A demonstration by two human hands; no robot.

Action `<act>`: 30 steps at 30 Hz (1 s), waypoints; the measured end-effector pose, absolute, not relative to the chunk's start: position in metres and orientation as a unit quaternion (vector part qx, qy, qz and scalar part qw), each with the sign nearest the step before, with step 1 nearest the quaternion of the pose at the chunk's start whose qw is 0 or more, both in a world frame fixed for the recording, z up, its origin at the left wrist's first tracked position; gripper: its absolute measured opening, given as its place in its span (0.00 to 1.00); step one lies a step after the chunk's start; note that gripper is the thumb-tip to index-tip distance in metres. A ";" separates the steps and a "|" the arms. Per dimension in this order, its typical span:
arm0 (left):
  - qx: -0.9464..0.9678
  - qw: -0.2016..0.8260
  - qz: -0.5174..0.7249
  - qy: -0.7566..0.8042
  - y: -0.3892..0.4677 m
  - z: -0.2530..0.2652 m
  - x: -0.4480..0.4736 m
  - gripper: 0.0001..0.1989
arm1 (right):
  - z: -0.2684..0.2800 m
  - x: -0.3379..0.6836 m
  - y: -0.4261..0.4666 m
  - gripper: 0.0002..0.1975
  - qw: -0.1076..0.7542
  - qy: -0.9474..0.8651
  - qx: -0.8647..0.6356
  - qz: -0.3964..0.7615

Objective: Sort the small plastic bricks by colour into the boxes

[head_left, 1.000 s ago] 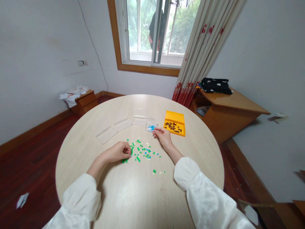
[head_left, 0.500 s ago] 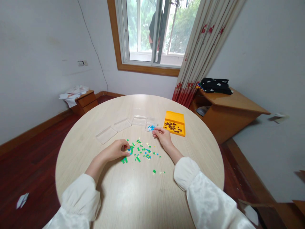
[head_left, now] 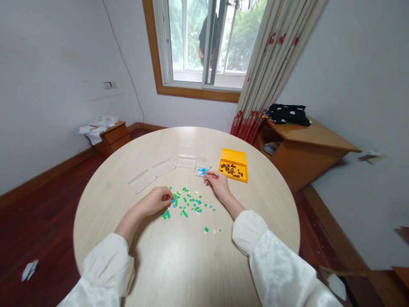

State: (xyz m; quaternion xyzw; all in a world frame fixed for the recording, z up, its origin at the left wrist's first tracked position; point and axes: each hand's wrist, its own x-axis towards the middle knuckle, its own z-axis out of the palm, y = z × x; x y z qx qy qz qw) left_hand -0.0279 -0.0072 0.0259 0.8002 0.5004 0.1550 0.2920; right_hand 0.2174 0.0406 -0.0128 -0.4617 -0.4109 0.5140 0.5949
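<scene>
Small green, blue and pale yellow toy blocks (head_left: 184,200) lie scattered on the round table (head_left: 194,264). At the left edge of the scatter, my left hand (head_left: 156,199) has its thumb and fingertips pinched on a small blue block (head_left: 173,200). My right hand (head_left: 219,184) is over the near right corner of a small clear box (head_left: 197,173) with blue blocks (head_left: 202,171) in it. Its fingertips are drawn together beside those blocks; whether anything is between them is too small to tell.
An open yellow case (head_left: 234,157) with dark brown pieces (head_left: 230,169) stands right of the clear box. More clear trays (head_left: 142,181) line up toward the left. A few loose pieces (head_left: 206,230) lie nearer me. A wooden cabinet (head_left: 316,140) stands beyond the table's right edge.
My left thumb and fingers have come together on the small blue block at the edge of the scatter. My right hand stays at the small clear box.
</scene>
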 end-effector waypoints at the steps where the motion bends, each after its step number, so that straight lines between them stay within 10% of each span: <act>1: 0.800 0.291 0.155 0.501 -0.008 0.026 -0.027 0.09 | -0.012 0.217 0.040 0.10 0.595 -0.410 -0.461 0.515; 30: 0.740 0.390 0.275 0.475 -0.013 0.026 0.001 0.18 | 0.013 0.181 -0.008 0.08 0.391 -0.748 -0.360 0.398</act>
